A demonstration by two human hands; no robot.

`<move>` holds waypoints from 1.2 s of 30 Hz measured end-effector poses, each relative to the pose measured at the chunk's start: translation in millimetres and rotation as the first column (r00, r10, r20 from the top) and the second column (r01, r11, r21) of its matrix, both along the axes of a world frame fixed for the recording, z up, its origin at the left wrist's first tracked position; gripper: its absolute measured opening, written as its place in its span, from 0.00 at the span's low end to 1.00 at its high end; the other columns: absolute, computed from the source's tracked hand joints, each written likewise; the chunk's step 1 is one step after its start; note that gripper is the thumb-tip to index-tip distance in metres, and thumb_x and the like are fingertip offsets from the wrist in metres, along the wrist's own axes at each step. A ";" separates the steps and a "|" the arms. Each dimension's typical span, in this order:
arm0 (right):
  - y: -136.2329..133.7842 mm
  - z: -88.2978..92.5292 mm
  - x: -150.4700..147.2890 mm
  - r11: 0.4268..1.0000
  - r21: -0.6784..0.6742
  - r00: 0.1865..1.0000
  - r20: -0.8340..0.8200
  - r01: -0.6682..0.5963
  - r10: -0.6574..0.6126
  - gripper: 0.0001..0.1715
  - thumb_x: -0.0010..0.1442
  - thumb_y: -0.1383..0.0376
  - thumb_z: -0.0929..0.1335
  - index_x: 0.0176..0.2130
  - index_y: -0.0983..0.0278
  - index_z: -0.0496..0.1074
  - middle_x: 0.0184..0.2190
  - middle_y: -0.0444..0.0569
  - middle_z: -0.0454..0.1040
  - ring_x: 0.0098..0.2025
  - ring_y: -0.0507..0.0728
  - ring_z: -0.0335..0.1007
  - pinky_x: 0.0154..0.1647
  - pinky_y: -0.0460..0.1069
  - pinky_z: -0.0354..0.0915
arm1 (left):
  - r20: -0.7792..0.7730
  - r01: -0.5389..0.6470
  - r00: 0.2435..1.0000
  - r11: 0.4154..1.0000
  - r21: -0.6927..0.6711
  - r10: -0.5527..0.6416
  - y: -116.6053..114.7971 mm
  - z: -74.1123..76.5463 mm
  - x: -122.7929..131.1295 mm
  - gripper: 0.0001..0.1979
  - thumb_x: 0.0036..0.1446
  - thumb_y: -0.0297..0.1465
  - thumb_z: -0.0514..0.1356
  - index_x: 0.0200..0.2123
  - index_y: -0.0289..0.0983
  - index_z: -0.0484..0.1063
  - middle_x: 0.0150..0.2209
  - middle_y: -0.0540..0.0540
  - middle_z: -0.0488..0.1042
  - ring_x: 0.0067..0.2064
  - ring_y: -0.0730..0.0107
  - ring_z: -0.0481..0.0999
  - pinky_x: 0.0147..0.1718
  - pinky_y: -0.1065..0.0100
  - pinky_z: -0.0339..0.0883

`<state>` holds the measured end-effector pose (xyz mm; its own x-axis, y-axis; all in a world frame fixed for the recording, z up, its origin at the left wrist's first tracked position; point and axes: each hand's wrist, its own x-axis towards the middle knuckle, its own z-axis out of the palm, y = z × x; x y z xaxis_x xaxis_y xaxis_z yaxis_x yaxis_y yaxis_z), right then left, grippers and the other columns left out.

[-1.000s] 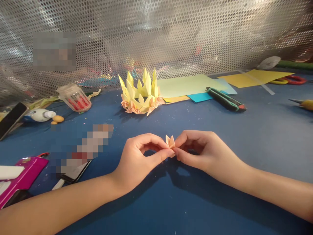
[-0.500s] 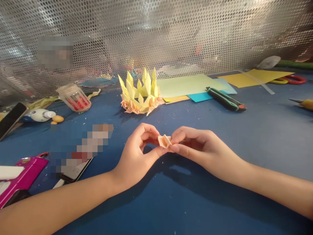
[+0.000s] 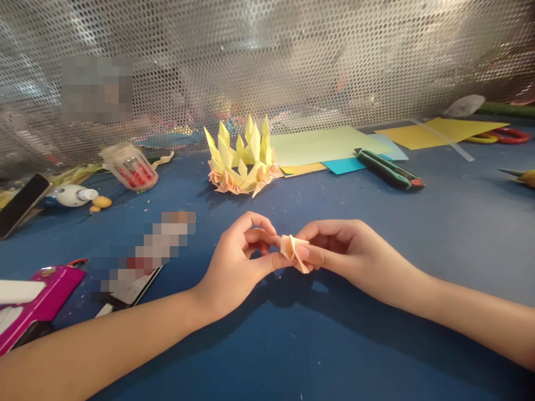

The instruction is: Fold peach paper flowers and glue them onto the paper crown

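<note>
A small folded piece of peach paper (image 3: 293,250) is held between my two hands, above the blue table. My left hand (image 3: 239,262) pinches its left side with thumb and fingertips. The thumb and fingers of my right hand (image 3: 355,250) are closed on its right side, the thumb lying over the paper. Behind my hands stands a crown of folded yellow paper (image 3: 242,159) with several upright points and peach folded pieces round its base.
Behind lie green paper (image 3: 317,142), a utility knife (image 3: 389,170), yellow paper (image 3: 443,132) and red-handled scissors (image 3: 512,135). To the left are a clear jar (image 3: 131,167), a phone (image 3: 23,205), a white bottle (image 3: 69,196) and a magenta tool (image 3: 56,289). Metal mesh (image 3: 267,61) rises at the back.
The peach paper has turned and shows more of its folds, with a flap pointing down. It sits slightly farther right, and my right thumb now lies over it.
</note>
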<state>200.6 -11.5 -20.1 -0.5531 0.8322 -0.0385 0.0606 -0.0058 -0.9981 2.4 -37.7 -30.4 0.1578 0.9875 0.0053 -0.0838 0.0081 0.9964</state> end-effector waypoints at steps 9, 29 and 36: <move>-7.1 0.3 0.9 0.959 0.275 0.998 -0.002 0.067 -0.069 0.05 0.57 0.62 0.76 0.34 0.61 0.79 0.30 0.44 0.79 0.33 0.51 0.74 0.36 0.44 0.71 | 0.078 0.007 0.997 0.999 0.048 -0.011 1.1 -0.5 0.1 0.06 0.49 0.26 0.73 0.27 0.39 0.80 0.36 0.51 0.84 0.38 0.72 0.82 0.40 0.73 0.76; -11.0 -2.9 -10.7 0.501 0.837 0.909 0.010 0.221 -0.417 0.10 0.61 0.72 0.70 0.29 0.60 0.70 0.27 0.43 0.75 0.28 0.49 0.71 0.28 0.43 0.68 | 0.103 0.039 0.994 0.995 0.088 -0.048 -6.3 4.7 6.7 0.09 0.60 0.26 0.66 0.43 0.42 0.84 0.49 0.49 0.83 0.54 0.63 0.80 0.53 0.68 0.75; -12.0 -5.3 -11.2 0.368 0.915 0.906 0.005 0.167 -0.423 0.10 0.63 0.71 0.69 0.31 0.60 0.68 0.28 0.45 0.75 0.26 0.49 0.70 0.27 0.44 0.68 | 0.169 0.067 0.983 0.997 0.026 -0.071 -6.2 -0.1 6.4 0.13 0.54 0.25 0.70 0.44 0.41 0.83 0.43 0.48 0.85 0.45 0.65 0.84 0.47 0.69 0.78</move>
